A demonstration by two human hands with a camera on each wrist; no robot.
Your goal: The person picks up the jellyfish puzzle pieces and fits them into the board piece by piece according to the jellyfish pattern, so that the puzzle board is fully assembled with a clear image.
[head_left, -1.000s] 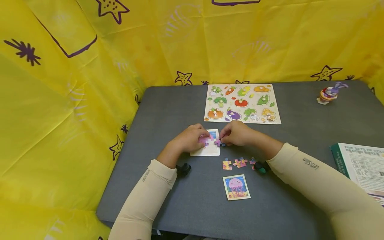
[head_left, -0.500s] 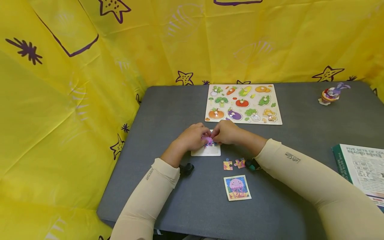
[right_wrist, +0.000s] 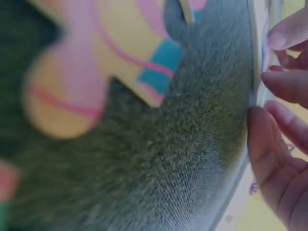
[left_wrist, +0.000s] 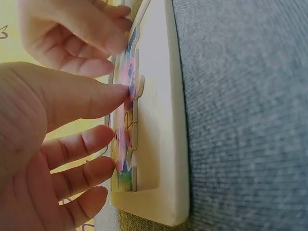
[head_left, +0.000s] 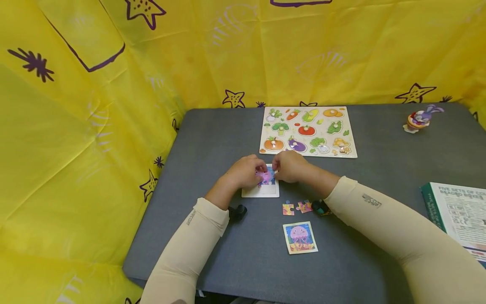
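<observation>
A small wooden puzzle tray point(head_left: 260, 193) lies under both hands, its bottom strip bare. Joined jigsaw pieces point(head_left: 268, 177) with a pink jellyfish fill its upper part. My left hand point(head_left: 246, 171) rests over the tray's left side. Its thumb point(left_wrist: 108, 94) presses on the pieces, and its other fingers touch their far side. At the tray's right edge is my right hand point(head_left: 290, 166), thumb and fingers touching the edge, with no loose piece visible between them. Two loose jigsaw pieces point(head_left: 288, 209) point(head_left: 304, 206) lie nearer; another is partly hidden by the right wrist camera.
A jellyfish picture card point(head_left: 300, 237) lies in front of the loose pieces. Behind the hands is a vegetable peg-puzzle board point(head_left: 322, 126). A rabbit figurine point(head_left: 417, 119) stands back right, and a box point(head_left: 459, 215) sits at the right edge.
My right hand brought a jigsaw piece leftward into the tray, let it go beside the others, and drew back slightly to the right edge. The left hand stayed on the tray.
</observation>
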